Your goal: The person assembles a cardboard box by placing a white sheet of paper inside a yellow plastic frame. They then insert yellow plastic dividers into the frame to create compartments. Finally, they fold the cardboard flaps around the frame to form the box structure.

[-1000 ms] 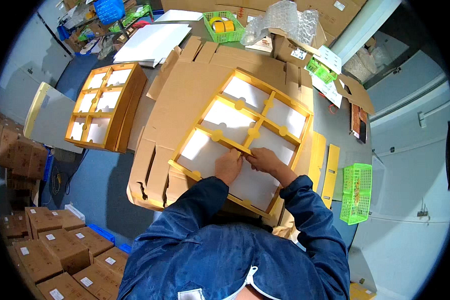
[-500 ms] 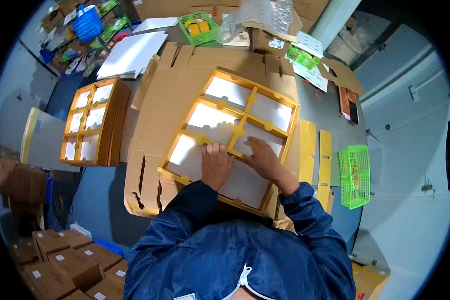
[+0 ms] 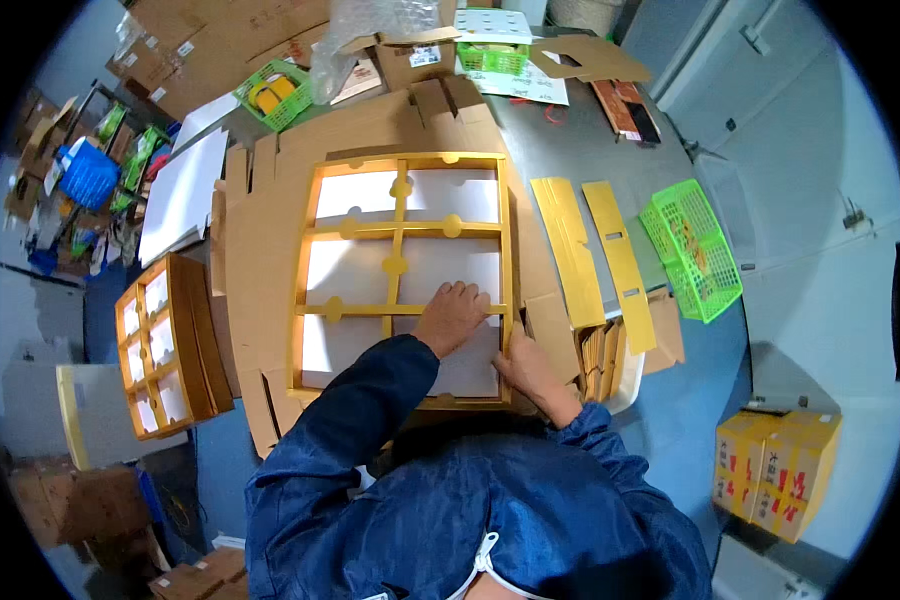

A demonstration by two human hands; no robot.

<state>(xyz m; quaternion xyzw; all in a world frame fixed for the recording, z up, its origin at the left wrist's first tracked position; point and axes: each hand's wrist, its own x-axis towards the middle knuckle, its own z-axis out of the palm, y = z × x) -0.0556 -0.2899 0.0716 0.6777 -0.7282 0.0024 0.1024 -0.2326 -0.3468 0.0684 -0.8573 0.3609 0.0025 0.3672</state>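
In front of me lies a yellow compartment tray (image 3: 397,157) with a white bottom, divided by yellow cardboard strips with rounded tabs. My left hand (image 3: 454,318) has its fingers curled over the right end of the lower cross divider (image 3: 365,309), near the right wall. Lower down, my right hand (image 3: 533,372) is closed around the tray's right wall near the front corner, thumb toward the inside. Part of the lower middle divider is hidden by my left hand and sleeve. Flat brown cardboard (image 3: 260,215) lies under the tray.
Two yellow slotted strips (image 3: 618,265) lie to the right, beside a green basket (image 3: 692,250). Folded brown pieces (image 3: 600,360) stand in a white container near my right arm. Stacked finished-looking trays (image 3: 175,345) stand left. White sheets (image 3: 182,195) and a tape basket (image 3: 273,95) lie farther back.
My view has swung right, and the tray now sits straighter in it. The left hand has shifted right along the cross divider; the right hand has gone from the middle dividers to the right wall.
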